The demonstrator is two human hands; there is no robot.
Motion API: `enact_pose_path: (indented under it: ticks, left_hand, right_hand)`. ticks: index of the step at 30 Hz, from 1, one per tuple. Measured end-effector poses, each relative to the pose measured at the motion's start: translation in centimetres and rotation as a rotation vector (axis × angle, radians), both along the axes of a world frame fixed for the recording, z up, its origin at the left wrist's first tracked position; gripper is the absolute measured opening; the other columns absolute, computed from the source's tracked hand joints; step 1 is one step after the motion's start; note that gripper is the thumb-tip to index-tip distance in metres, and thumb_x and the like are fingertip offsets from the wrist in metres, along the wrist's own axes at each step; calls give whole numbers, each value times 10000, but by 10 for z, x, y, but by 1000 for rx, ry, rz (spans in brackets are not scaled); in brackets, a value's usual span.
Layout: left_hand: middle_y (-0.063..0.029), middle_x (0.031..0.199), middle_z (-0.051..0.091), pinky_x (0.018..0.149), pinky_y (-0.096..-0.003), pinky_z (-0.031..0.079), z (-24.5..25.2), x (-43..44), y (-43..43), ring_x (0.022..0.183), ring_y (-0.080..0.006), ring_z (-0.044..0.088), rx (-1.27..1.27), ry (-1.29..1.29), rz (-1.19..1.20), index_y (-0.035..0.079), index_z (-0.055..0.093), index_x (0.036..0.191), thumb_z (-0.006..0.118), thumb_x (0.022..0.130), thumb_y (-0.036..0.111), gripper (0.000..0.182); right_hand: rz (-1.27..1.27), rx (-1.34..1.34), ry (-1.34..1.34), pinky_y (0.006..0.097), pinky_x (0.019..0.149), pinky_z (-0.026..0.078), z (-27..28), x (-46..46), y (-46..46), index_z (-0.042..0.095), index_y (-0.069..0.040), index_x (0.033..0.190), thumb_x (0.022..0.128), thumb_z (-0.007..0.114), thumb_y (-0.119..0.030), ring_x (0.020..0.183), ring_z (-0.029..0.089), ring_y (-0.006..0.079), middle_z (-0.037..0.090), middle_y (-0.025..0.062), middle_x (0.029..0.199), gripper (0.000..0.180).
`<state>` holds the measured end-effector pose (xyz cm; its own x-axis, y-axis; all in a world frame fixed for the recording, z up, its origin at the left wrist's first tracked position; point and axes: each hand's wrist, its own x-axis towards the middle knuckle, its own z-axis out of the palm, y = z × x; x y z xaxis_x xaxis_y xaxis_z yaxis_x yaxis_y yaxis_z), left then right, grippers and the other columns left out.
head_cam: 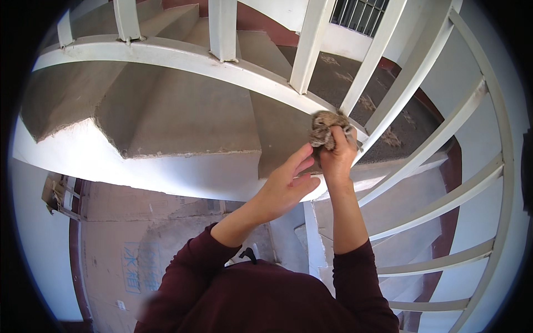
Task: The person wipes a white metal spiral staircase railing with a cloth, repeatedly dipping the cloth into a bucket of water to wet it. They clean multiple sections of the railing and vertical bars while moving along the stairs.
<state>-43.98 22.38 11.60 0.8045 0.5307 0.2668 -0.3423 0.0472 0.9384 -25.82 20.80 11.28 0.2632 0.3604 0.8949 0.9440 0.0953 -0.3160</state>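
My right hand [339, 156] grips a crumpled brown cloth [325, 129] at the lower rail of a white metal stair railing [266, 79]. The cloth lies against the rail close to the foot of a slanting baluster [372, 58]. Just left of it, my left hand [287, 183] is held with its fingers apart, the fingertips at the cloth's edge; whether they touch it I cannot tell. Part of the cloth is hidden behind my right fingers. Beneath the rail are bare concrete stair steps [195, 112] with a white side face.
Balusters [441, 220] and a curved rail [504, 175] run down my right side. A landing [345, 79] with brownish marks lies beyond the railing. Far below, cardboard sheets [112, 249] bearing writing cover the floor. A cardboard box [53, 191] is at the left, near a barred window's opposite side.
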Motion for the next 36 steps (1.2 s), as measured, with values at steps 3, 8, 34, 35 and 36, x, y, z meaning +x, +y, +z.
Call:
enact_pose_path:
  ticks: [3,8,34,35,36]
  left_hand:
    - [-147,1549,277,1103,-384,370,1,-6,-6,1415,-267,330,-41,-26,15,19,223,1515,584,944,18,676]
    - [-143,1564,264,1104,-412,380,18,-29,-4,1415,-261,327,-3,-255,286,46,212,1530,547,936,-29,686]
    - [-100,1571,256,1054,-381,422,39,-19,8,1400,-289,351,183,-160,282,61,235,1526,576,923,-20,697]
    - [-100,1570,253,1056,-379,420,40,-13,11,1404,-289,340,157,-146,244,61,225,1529,584,920,-18,711]
    - [-100,1570,250,1058,-377,419,39,-8,11,1408,-289,330,151,-161,209,61,215,1532,591,917,-16,725]
  right_hand:
    - [13,84,36,436,824,502,8,-13,-8,663,-81,1033,618,643,118,921,611,381,690,152,932,461]
    - [285,142,-170,446,844,503,58,-65,29,628,-89,1131,605,652,92,1059,570,385,677,147,990,557]
    - [147,-92,-119,445,858,456,66,-28,19,608,5,1015,737,622,64,942,541,395,636,167,1016,284]
    - [134,-64,-150,443,856,459,60,-26,16,611,3,1011,720,626,74,943,543,393,639,161,1012,299]
    - [121,-45,-182,434,841,468,55,-23,14,614,-6,1012,664,620,106,935,547,393,640,163,1015,366]
